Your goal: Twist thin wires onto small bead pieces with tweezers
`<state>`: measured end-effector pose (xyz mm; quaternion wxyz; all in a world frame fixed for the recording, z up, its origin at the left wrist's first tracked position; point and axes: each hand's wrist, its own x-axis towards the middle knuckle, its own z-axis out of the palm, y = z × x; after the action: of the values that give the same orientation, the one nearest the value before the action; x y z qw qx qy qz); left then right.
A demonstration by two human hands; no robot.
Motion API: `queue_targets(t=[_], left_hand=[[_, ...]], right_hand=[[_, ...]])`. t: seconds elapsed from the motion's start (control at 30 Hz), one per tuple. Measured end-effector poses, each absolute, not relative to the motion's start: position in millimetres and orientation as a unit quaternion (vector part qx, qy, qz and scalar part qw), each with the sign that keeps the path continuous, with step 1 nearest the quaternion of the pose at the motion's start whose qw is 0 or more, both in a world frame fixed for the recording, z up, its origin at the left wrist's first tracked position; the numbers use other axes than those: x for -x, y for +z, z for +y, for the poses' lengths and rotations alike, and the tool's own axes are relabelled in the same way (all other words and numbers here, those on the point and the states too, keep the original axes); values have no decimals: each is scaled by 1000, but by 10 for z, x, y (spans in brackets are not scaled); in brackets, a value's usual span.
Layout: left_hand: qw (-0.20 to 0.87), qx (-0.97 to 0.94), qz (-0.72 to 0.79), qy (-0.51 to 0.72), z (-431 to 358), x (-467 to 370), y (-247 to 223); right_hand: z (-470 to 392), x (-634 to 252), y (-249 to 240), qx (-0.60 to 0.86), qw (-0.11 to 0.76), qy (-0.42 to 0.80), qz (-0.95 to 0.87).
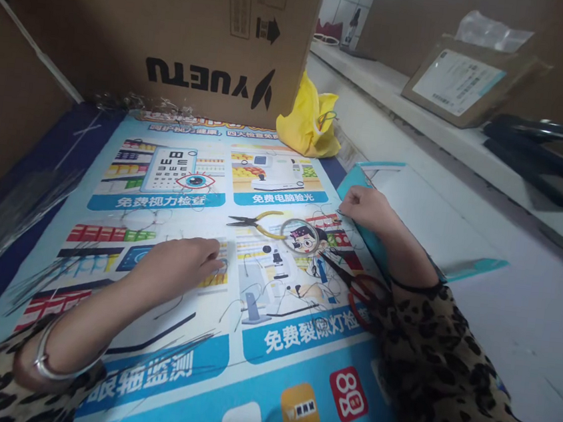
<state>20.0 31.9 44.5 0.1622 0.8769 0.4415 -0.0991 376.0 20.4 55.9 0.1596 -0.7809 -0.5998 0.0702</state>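
My left hand (188, 261) rests low over the poster sheet (258, 336), its fingers curled in. Thin wires lie close around its fingertips, and whether it pinches one cannot be made out. On the right, my right hand (365, 206) is closed above the poster's edge, and what it may hold is hidden. Between the hands lie pliers (262, 226) with yellow handles and a round coil of wire (299, 238). Scissors (361, 286) with red handles lie beside my right forearm, partly covered by the sleeve. Loose thin wires (164, 323) are scattered over the poster.
A large cardboard box (199, 41) stands at the back, with a crumpled yellow bag (311, 120) at its corner. Clear plastic (2, 235) lies along the left side. A teal-edged white box (376, 170) is at the right. A small parcel (461, 79) sits on the ledge.
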Motion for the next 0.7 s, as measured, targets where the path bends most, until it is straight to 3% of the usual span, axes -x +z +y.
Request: queue_targets(t=[0.33,0.7], left_hand=[[161,-877,442,-100,319,-190,437],[165,-875,443,-102,324,-198,435]], right_hand=[[215,-3742,523,774,129,205,-585],[193,-3778,584,762,84,224,-602]])
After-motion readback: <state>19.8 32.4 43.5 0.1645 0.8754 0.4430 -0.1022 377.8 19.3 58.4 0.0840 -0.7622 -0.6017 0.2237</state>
